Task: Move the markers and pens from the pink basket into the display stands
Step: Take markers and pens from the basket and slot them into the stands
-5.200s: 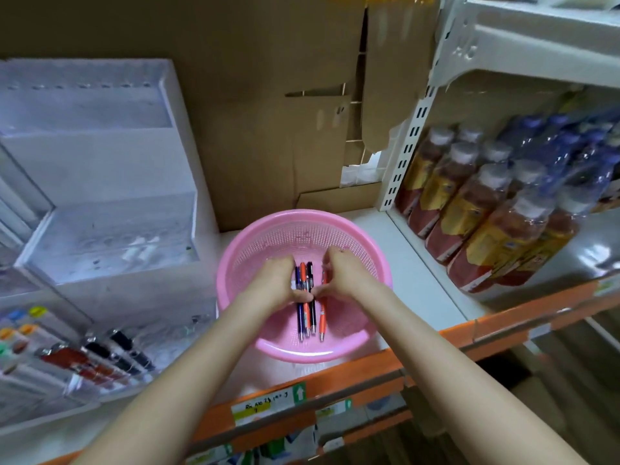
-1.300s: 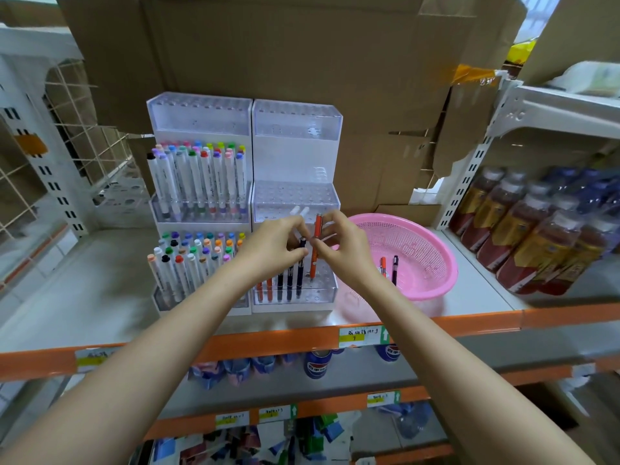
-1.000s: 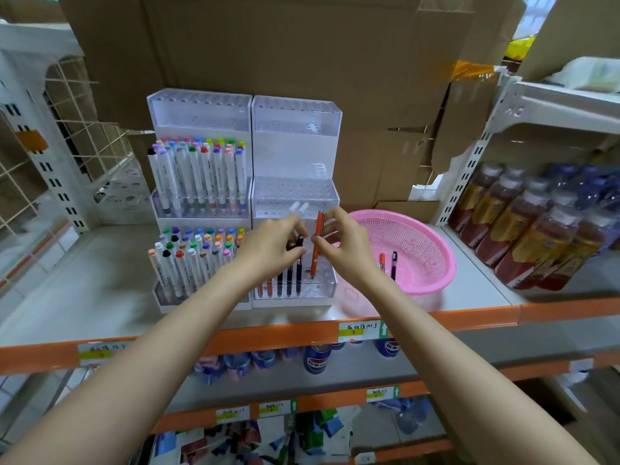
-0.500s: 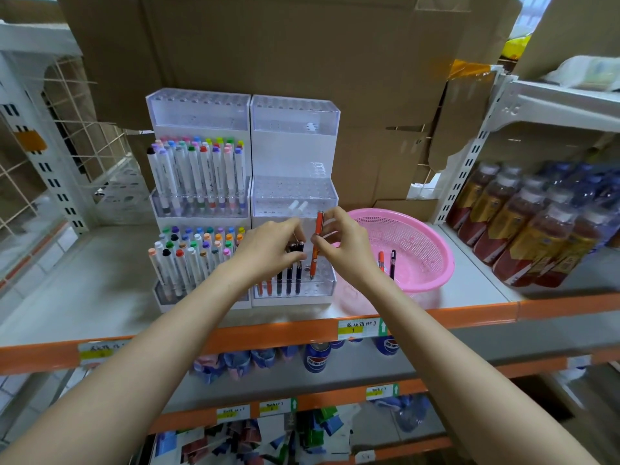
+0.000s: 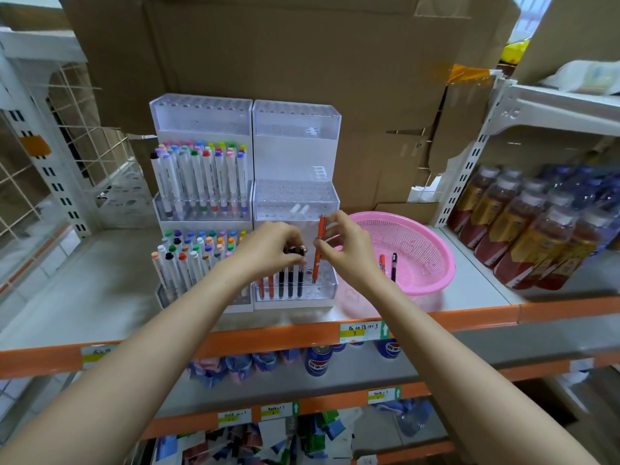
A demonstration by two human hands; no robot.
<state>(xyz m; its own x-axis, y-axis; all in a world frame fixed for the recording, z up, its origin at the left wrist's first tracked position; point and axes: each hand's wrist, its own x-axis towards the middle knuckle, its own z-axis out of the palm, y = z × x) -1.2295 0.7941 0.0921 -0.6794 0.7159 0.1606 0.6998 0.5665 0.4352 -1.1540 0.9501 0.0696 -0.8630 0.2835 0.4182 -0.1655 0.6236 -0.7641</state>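
Orange pen (image 5: 320,241), upright, is pinched by the right grip (image 5: 349,253), tip in the near tier of the right display stand (image 5: 295,152), free holes toward its right edge. Left grip (image 5: 268,250) pinches the dark pens (image 5: 290,280) beside it. Pink basket (image 5: 436,243), just right, holds two pens (image 5: 393,266).

Of the person only two arms and their hands show, and nothing is worn on them: the left forearm (image 5: 151,357) and the right forearm (image 5: 436,347) are bare along the whole length that is in view, from the near corners up to the wrists. Both forearms are slender and smooth, drawn broad at the near edge by the wide lens and narrowing toward the far end. The left hand (image 5: 271,250) and the right hand (image 5: 345,250) are bare too, with slim fingers and rounded knuckles; the nails are too small to make out.
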